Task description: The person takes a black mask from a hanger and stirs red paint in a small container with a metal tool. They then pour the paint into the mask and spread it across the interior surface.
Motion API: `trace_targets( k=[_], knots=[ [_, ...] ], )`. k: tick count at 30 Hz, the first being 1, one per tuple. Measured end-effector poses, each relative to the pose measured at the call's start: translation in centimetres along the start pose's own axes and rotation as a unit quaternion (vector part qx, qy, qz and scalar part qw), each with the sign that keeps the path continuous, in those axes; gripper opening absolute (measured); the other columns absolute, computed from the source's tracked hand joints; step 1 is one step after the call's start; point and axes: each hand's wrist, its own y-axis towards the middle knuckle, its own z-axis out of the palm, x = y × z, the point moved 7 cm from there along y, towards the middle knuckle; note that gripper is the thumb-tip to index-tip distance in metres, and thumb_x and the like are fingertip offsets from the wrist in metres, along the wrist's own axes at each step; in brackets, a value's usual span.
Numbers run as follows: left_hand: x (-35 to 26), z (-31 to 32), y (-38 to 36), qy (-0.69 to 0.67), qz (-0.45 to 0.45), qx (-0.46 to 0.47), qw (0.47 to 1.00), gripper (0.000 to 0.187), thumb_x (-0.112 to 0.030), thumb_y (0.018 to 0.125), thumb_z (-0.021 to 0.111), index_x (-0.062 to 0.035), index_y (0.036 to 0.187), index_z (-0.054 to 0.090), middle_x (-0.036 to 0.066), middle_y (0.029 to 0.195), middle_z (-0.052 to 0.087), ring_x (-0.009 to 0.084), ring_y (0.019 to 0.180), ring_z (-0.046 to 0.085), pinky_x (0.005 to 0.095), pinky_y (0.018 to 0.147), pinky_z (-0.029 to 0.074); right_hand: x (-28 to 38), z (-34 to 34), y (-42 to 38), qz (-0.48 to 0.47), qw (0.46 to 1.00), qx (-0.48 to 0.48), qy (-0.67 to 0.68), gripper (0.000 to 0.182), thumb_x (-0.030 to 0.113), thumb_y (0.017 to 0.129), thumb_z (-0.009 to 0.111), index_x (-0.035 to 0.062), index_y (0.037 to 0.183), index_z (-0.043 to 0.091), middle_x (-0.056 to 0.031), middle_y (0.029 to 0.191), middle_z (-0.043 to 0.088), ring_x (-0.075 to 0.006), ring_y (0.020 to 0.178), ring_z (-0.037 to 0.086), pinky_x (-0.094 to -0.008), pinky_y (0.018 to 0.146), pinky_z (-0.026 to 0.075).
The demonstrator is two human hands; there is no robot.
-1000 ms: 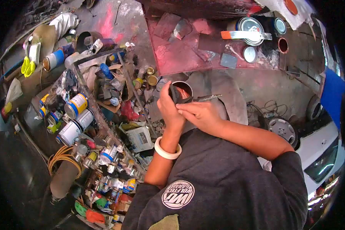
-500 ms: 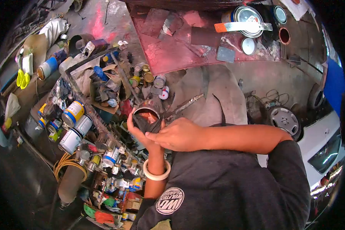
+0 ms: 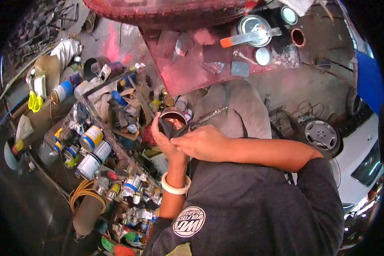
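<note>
In the head view, my left hand is wrapped round a small open can with a reddish inside. A roll of tape circles my left wrist. A dark cloth lies over the can's near rim. My right hand pinches the cloth's lower edge beside my left hand, its fingers closed. A paint-stained stick extends to the right of the can, behind my hands; what supports it is hidden.
A red-stained board ahead bears a lidded can with an orange-ended spatula across it. Paint cans crowd the left. A wheel and a white car stand at the right.
The view has shifted, bringing a large red curved object into sight at the top. My hands and the can sit slightly further right in view, with the same hold.
</note>
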Motion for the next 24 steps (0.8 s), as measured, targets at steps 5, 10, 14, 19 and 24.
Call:
trace_targets(
  k=[5, 10, 14, 19, 24],
  knots=[
    [-1.8, 5.6, 4.5, -0.010, 0.069, 0.020, 0.997, 0.083, -0.020, 0.078, 0.089, -0.0001, 0.147, 0.048, 0.020, 0.140, 0.063, 0.0402, 0.126, 0.062, 0.0481, 0.108, 0.046, -3.8, -5.0, 0.4, 0.056, 0.982, -0.176, -0.045, 0.022, 0.023, 0.090, 0.079, 0.0080, 0.106, 0.075, -0.0079, 0.088, 0.071, -0.0280, 0.077, 0.072, -0.0407, 0.070, 0.058],
    [-0.7, 12.2, 8.5, -0.036, 0.086, 0.053, 0.994, 0.083, -0.020, 0.077, 0.088, -0.0047, 0.149, 0.049, 0.016, 0.146, 0.061, 0.0381, 0.131, 0.059, 0.0481, 0.110, 0.042, -8.2, -8.2, -0.3, 0.082, 0.954, -0.275, -0.089, 0.030, 0.020, 0.086, 0.084, 0.0044, 0.110, 0.075, -0.0101, 0.100, 0.065, -0.0280, 0.090, 0.067, -0.0393, 0.078, 0.055],
    [-1.4, 13.9, 10.4, -0.016, 0.091, 0.038, 0.995, 0.087, -0.017, 0.074, 0.090, -0.0041, 0.150, 0.048, 0.016, 0.143, 0.062, 0.0375, 0.132, 0.058, 0.0475, 0.110, 0.043, -10.2, -8.1, -0.5, 0.099, 0.943, -0.305, -0.084, 0.027, 0.020, 0.088, 0.080, 0.0052, 0.111, 0.075, -0.0115, 0.111, 0.062, -0.0323, 0.105, 0.063, -0.0425, 0.086, 0.054],
    [-1.1, 14.1, 10.4, -0.040, 0.067, 0.067, 0.995, 0.092, -0.010, 0.069, 0.087, -0.0014, 0.151, 0.046, 0.018, 0.144, 0.058, 0.0389, 0.133, 0.055, 0.0468, 0.116, 0.040, -11.9, -6.6, -0.7, 0.125, 0.930, -0.342, -0.046, 0.023, 0.011, 0.088, 0.077, 0.0073, 0.110, 0.076, -0.0119, 0.116, 0.062, -0.0327, 0.104, 0.064, -0.0421, 0.087, 0.054],
    [0.8, 14.7, 9.9, -0.105, 0.077, 0.082, 0.988, 0.093, -0.010, 0.072, 0.086, -0.0005, 0.152, 0.042, 0.019, 0.151, 0.051, 0.0374, 0.139, 0.051, 0.0477, 0.121, 0.037, -11.5, -6.2, -0.9, 0.130, 0.929, -0.343, -0.042, 0.022, 0.009, 0.086, 0.076, 0.0092, 0.108, 0.077, -0.0141, 0.128, 0.061, -0.0331, 0.103, 0.064, -0.0431, 0.089, 0.054]
  ],
)
